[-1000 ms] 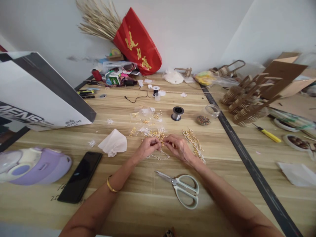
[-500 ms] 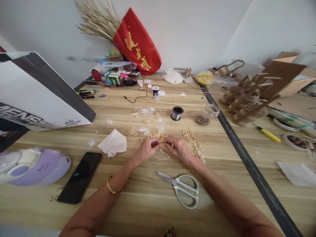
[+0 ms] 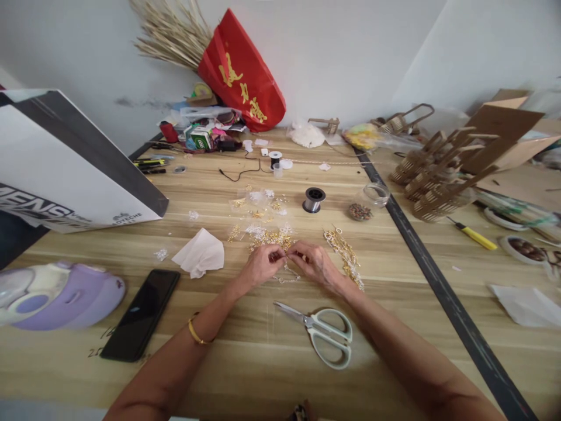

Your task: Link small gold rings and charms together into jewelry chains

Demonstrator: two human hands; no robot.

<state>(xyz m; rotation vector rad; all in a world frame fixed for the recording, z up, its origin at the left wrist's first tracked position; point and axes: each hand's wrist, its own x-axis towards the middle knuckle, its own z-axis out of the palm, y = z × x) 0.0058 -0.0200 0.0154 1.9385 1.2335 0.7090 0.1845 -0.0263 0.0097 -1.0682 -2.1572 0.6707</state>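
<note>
One silvery chain lies beyond the scissors, near the left hand and right hand, both pinched closed; what each grips, I cannot tell.

Head-worn view, forward and down

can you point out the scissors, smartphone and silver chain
Scissors (image 3: 307,321), head view: at the pivot
Smartphone (image 3: 140,316), head view: on the dark screen
Silver chain (image 3: 290,280), head view: on the lower links

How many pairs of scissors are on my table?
1: the pale-handled scissors, lying nearer you than your left hand and right hand. More could be hidden in the back-left clutter.
</note>
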